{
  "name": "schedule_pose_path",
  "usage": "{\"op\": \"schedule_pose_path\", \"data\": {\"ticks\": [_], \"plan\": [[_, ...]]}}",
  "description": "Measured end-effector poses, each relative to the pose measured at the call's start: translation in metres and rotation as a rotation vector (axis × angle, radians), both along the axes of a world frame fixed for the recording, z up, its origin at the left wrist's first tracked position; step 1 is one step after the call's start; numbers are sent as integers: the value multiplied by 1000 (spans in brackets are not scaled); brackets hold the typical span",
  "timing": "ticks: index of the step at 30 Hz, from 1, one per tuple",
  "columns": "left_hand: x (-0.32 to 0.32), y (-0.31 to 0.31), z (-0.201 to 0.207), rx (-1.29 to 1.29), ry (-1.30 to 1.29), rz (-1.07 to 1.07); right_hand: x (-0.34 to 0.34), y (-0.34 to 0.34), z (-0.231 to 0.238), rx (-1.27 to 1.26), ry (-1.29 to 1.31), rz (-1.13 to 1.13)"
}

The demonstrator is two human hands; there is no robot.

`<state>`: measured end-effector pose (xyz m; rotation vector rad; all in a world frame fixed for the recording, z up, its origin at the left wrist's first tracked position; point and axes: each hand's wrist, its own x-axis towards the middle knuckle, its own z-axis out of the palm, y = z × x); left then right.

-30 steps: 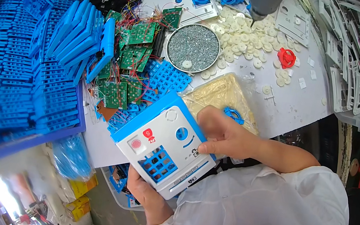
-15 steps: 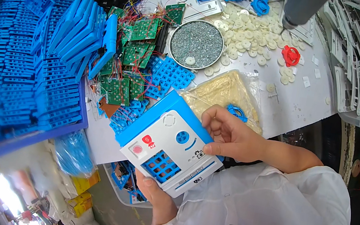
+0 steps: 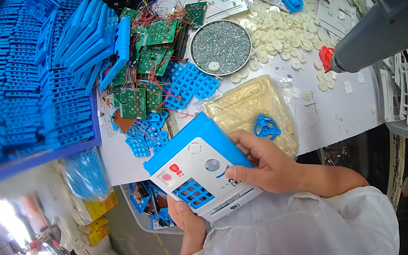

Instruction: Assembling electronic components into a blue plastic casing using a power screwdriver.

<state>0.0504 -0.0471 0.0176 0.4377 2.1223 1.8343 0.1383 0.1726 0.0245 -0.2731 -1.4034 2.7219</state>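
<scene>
Both hands hold a blue-and-white plastic panel [image 3: 194, 154], like the front of a toy safe, tilted in front of my chest. Its white face has a blue keypad grid [image 3: 194, 193], a round opening [image 3: 212, 165] showing grey, and red and black printed marks. My left hand [image 3: 189, 219] grips the lower edge, its fingers partly hidden beneath. At the right edge, my right hand [image 3: 268, 163] is closed with the thumb on the white face and the other fingers around the blue side. A blue spoked ring [image 3: 267, 127] rests on a clear bag of yellowish material [image 3: 241, 104] beyond that hand.
A grey powered screwdriver [image 3: 377, 40] hangs at upper right. Around the table [image 3: 344, 122] lie a round tray of screws [image 3: 191, 43], cream discs [image 3: 285, 38], wired green circuit boards [image 3: 161, 31] and blue keypads [image 3: 192, 84]. A crate of blue parts [image 3: 11, 77] stands left.
The panel has shifted right and slightly down. Its round opening showed a blue part and now looks grey. My right thumb has come onto the face; the screwdriver has swung right and nearer.
</scene>
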Motion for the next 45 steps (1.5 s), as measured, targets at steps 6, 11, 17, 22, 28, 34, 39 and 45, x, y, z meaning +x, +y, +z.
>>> {"op": "schedule_pose_path", "data": {"ticks": [6,11,17,22,28,34,39,45], "plan": [[-12,7,-5,-13,-53,-8,-8,-3,-18,-46,-38,-50],[-33,32,6,33,-50,57,-3,18,-20,-101,49,117],[-51,47,-8,165,-10,-60,3,33,-19,-168,-163,105],[-72,49,-39,175,339,-143,6,38,-25,119,20,-114],[-92,73,4,494,-753,-479,15,107,0,1199,334,-214],[-80,84,3,102,-415,-542,23,99,-10,904,219,-398],[-48,81,-18,-248,-36,-503,50,68,1,571,-319,-113],[-39,95,-24,-541,317,-487,52,68,-18,1364,-361,-77]]}}
